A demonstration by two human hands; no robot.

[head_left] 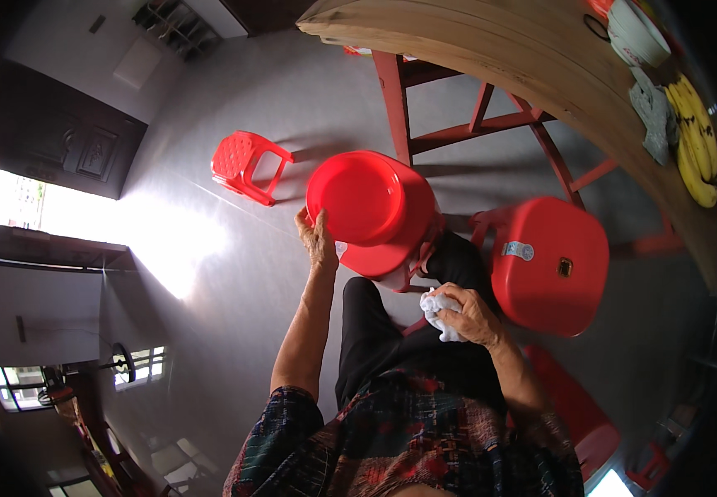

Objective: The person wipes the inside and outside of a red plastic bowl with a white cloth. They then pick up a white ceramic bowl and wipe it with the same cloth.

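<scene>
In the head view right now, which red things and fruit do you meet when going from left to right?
Small red stool on the floor → red basin held at its rim by the left hand → red stool with a square seat → bananas on the table.

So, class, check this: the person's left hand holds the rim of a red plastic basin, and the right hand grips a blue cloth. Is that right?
Not quite. The cloth in the right hand is white, not blue, as the head view shows. The rest stands: the left hand holds the rim of the red plastic basin.
</scene>
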